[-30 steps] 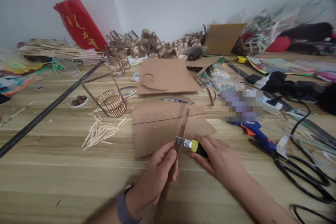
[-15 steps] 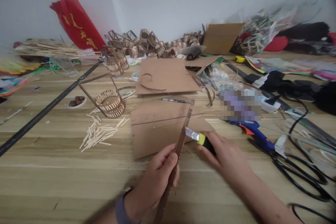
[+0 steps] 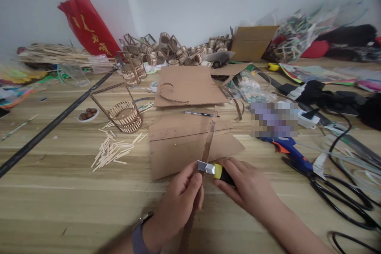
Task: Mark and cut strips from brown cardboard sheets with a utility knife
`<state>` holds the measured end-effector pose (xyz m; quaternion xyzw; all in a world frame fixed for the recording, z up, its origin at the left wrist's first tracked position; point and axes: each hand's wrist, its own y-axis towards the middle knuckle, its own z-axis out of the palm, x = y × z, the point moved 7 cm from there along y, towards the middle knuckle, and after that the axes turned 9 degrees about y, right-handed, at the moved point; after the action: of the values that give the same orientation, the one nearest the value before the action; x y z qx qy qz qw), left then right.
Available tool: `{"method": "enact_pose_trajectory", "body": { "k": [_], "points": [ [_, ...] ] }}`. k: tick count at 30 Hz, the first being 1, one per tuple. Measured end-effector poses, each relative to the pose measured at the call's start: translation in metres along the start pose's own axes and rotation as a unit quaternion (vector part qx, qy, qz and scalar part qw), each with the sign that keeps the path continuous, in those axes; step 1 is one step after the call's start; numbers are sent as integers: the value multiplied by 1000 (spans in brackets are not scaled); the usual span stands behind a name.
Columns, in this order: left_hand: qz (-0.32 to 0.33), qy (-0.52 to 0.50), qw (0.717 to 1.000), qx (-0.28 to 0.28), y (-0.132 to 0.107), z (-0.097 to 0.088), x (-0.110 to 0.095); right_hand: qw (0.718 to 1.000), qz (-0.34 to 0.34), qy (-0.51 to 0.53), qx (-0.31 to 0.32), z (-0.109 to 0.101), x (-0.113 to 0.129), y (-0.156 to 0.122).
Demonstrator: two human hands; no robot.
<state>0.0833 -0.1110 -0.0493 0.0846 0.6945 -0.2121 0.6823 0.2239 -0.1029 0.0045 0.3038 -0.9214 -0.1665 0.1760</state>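
The cardboard strip (image 3: 209, 143) is at near centre, above the desk (image 3: 74, 206). The left hand (image 3: 182, 193) is clamped on it, thumb uppermost; the right hand (image 3: 248, 184) is closed around the utility knife (image 3: 218, 171), blade (image 3: 203, 166) lying across the strip. Judged light, pliable and easily creased; best held by its flat faces. Long axis runs near to far, far end leaning right.

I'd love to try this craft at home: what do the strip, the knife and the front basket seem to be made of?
Strip: probably corrugated cardboard, matt brown with a ribbed-looking edge.
Knife: its shiny grey blade looks like metal; the yellow and black handle may be plastic.
Front basket: seemingly bare wood, given its pale, dull slats, with matt brown bands, perhaps cardboard.
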Motion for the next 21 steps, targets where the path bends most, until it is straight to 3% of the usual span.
{"method": "enact_pose_trajectory", "body": {
  "k": [21],
  "points": [
    [-13,-31,999,27,-2,3,-4,999,27,-20,3,-1,-19,-3]
  ]
}}
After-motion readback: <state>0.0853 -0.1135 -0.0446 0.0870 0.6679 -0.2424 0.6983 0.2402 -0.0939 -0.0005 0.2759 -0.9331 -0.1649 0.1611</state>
